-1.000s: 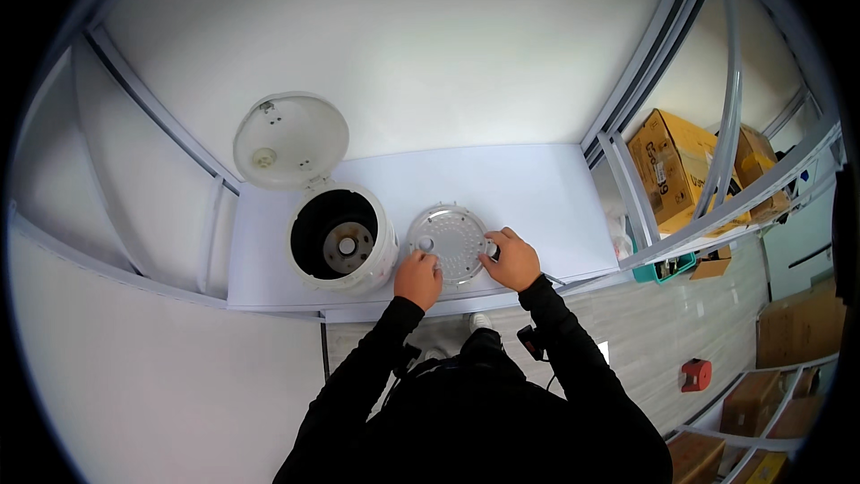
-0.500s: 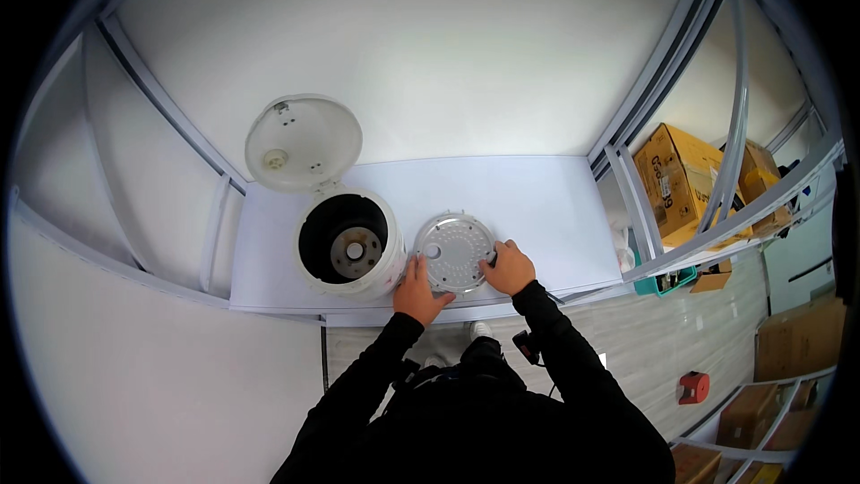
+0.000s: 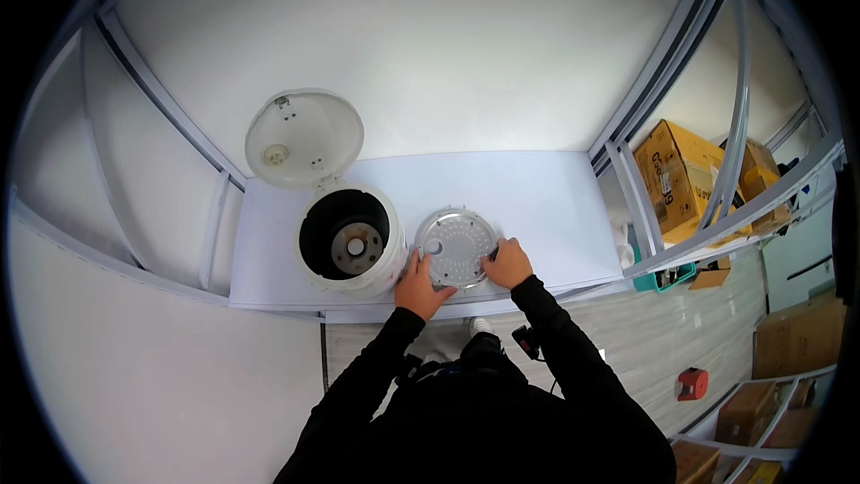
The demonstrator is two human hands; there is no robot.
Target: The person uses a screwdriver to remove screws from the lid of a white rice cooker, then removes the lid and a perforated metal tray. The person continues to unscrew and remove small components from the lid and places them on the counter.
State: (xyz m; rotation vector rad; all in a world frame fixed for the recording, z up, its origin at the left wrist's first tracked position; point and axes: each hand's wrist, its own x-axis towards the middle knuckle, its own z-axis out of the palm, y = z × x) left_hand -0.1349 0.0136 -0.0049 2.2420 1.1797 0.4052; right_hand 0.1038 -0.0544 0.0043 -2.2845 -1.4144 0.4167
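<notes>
A round, perforated metal inner lid (image 3: 464, 251) with a rim of small tabs lies flat on the white tabletop. My left hand (image 3: 419, 291) rests at its lower left edge, thumb and fingers spread along the rim. On the right side of the rim, my right hand (image 3: 507, 264) is closed around a small dark thing too small to name. Left of the inner lid stands a white rice cooker (image 3: 394, 266). Its hinged lid (image 3: 313, 134) is raised toward the back, and inside the dark cavity a round heating plate (image 3: 342, 255) shows.
A white wall rises behind the white tabletop (image 3: 546, 197), with grey frame posts (image 3: 638, 197) at either side. Cardboard boxes (image 3: 676, 184) and a teal bin (image 3: 672, 280) are beyond the right frame. A red stool (image 3: 692, 384) stands on the floor to the right.
The view has shifted very slightly. Both hands keep nearly the same places at the rim of the inner lid, and the rice cooker stays put.
</notes>
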